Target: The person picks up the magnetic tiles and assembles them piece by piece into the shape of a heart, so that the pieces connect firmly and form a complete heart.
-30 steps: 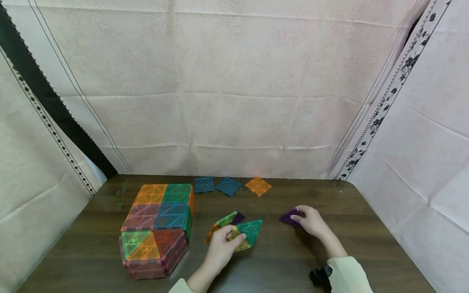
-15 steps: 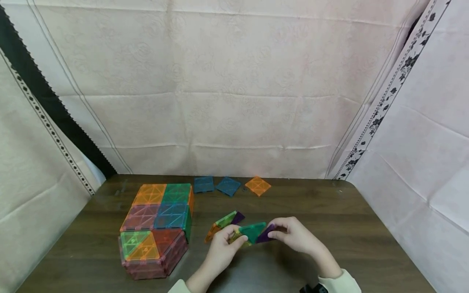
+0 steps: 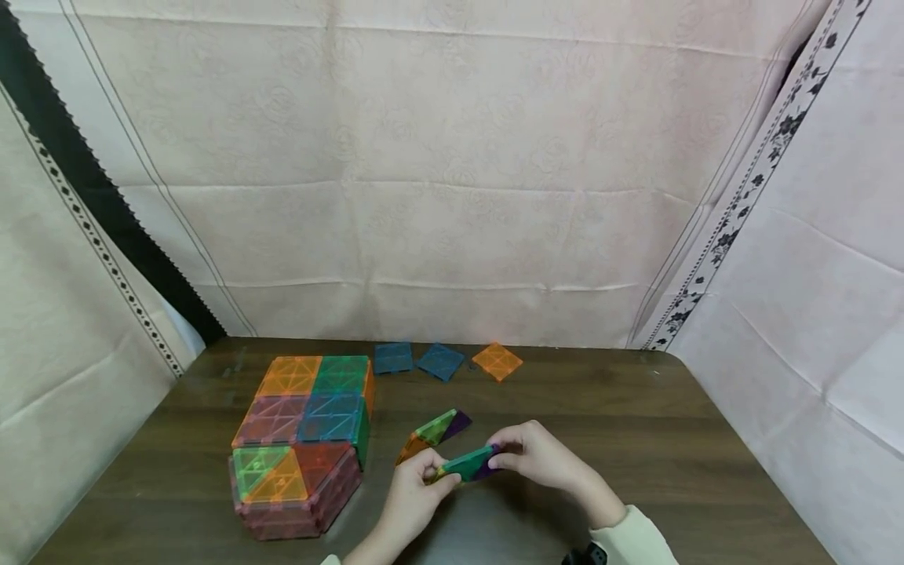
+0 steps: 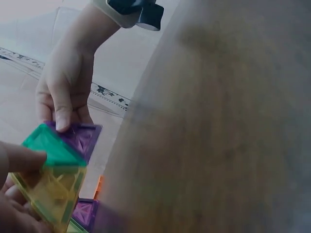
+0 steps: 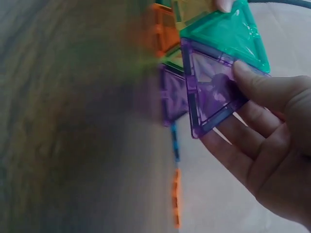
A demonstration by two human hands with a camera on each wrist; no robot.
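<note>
My right hand (image 3: 544,459) pinches a purple triangular magnetic tile (image 5: 209,92) between thumb and fingers. Along one side, that tile meets a green triangular tile (image 5: 235,36), which is joined to a yellow triangular tile (image 4: 53,187). On the yellow and green pair, my left hand (image 3: 413,490) keeps a pinch, its thumb lying over the green one in the left wrist view. The joined tiles are tilted above the table. Just behind the left hand, a second strip of orange, light green and purple tiles (image 3: 434,430) rests on the table, partly hidden by that hand.
A block built of colored magnetic tiles (image 3: 300,439) stands on the left of the brown table (image 3: 657,439). Two blue square tiles (image 3: 393,357) and an orange square tile (image 3: 497,361) lie at the back edge. Pale cloth (image 3: 452,196) hangs behind and at both sides.
My right hand has moved left with the purple tile and brought it against the green tile. My left hand has shifted slightly left and tilted its tiles. The block has not moved.
</note>
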